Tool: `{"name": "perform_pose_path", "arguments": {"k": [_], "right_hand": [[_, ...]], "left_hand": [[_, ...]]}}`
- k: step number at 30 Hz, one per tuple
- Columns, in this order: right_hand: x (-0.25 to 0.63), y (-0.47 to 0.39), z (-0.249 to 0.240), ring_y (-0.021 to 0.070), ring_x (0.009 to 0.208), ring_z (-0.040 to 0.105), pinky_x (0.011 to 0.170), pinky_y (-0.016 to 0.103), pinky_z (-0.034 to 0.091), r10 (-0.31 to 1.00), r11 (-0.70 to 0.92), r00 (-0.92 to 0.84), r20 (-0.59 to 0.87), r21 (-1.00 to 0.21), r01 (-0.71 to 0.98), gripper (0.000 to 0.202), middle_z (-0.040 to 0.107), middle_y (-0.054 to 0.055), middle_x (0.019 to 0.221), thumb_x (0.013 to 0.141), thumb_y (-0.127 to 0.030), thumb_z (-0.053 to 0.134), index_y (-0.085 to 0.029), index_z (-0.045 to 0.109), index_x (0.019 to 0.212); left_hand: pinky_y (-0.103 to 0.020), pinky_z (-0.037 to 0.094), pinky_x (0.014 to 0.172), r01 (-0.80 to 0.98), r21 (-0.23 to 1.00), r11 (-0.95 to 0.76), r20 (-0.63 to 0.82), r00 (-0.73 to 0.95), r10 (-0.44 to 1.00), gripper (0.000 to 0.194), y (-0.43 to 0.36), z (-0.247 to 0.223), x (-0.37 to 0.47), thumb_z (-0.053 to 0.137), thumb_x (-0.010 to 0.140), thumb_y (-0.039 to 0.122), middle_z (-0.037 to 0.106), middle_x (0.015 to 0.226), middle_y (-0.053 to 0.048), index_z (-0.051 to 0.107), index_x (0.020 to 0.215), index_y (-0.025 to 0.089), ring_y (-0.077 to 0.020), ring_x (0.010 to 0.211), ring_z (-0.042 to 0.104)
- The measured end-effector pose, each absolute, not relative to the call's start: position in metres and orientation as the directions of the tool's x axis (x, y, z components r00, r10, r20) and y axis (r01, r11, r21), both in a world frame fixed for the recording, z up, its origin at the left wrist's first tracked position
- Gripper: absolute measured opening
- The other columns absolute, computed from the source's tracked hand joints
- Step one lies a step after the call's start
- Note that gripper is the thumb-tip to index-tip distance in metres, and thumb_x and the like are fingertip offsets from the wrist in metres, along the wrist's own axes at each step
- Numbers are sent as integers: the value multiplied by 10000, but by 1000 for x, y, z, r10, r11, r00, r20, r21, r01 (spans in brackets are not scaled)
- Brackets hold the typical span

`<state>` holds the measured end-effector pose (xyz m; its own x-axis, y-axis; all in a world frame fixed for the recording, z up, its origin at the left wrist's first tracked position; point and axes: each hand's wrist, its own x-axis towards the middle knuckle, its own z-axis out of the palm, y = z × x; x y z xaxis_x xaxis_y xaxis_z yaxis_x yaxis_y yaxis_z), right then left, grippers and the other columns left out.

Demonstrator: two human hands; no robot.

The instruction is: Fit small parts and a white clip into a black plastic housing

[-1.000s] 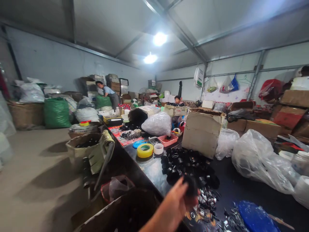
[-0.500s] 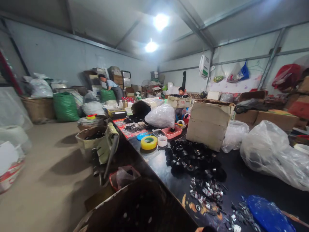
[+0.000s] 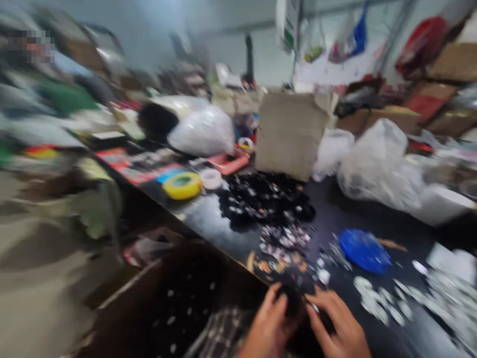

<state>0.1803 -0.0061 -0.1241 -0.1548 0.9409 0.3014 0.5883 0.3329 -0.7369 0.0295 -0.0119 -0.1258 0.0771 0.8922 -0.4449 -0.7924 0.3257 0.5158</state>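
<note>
I pinch one small black part (image 3: 289, 298) between both hands (image 3: 269, 325) (image 3: 337, 323), fingers curled on it, low over the counter (image 3: 208, 223) for close fitting.

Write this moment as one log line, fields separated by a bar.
left hand: on small black part | right hand: on same part | place: black table edge | image: blurred

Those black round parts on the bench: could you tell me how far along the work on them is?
Done: the open carton beside the bench already holds dark parts. In hand: the left hand and right hand meet around one black part. Left: the black pile and small metal pieces.
</note>
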Motion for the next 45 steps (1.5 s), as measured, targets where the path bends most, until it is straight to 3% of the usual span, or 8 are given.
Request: {"name": "perform_pose_path", "arguments": {"k": [7,14,23,28,31,34,37,45], "right_hand": [[176,-6,-62,142,824,638,768,296,516,921,366,-67,384,-792,489,97,680,12,855,899,-221,622,-223,696,962],[171,-11,-55,150,804,630,739,310,490,903,420,-155,402,-740,526,77,672,29,843,880,-180,637,-175,686,940],[169,-21,-59,136,781,614,728,289,475,935,347,-104,338,-817,460,40,646,7,824,872,-194,656,-194,678,905],[174,-17,-53,117,756,601,703,248,480,993,41,-119,13,-970,240,80,611,-29,785,824,-238,721,-211,656,786],[178,-13,-53,118,748,604,690,244,476,986,-100,-108,-124,-974,205,127,612,-42,762,794,-261,755,-217,638,773],[180,-12,-58,118,777,617,715,257,463,995,97,-51,84,-913,396,49,645,-25,819,833,-220,719,-216,675,853],[180,-10,-61,118,794,633,758,294,423,945,306,-102,310,-738,601,65,685,-10,836,885,-166,655,-197,681,935],[185,3,-60,118,767,632,716,335,356,918,391,-255,304,-581,714,103,709,3,881,893,-125,620,-179,669,967]], "left_hand": [[-363,566,930,-689,517,508,-504,235,831,263,-7,-115,20,707,823,389,738,1096,-30,712,1056,266,-242,1045,677],[-286,583,826,-652,542,531,-501,256,827,217,-17,-113,21,743,784,410,734,953,-20,751,955,276,-206,947,677],[-211,552,771,-621,553,555,-501,284,818,204,-23,-109,18,759,766,423,701,875,12,754,922,293,-144,862,638],[-250,559,701,-525,575,628,-475,410,778,233,-15,-108,14,761,752,445,687,808,-8,748,876,248,-163,756,644],[-232,542,651,-459,587,666,-460,488,742,228,-6,-110,14,761,753,447,676,753,-2,747,850,242,-146,680,631],[-188,523,658,-467,594,656,-503,421,755,223,2,-113,16,780,740,431,672,756,10,754,870,251,-121,697,610],[-195,534,693,-475,579,662,-553,368,748,211,7,-117,19,773,754,413,685,814,7,756,909,271,-130,763,616],[-153,521,671,-482,576,661,-581,328,745,223,19,-123,21,792,744,368,698,799,15,758,942,270,-108,732,621]]}}
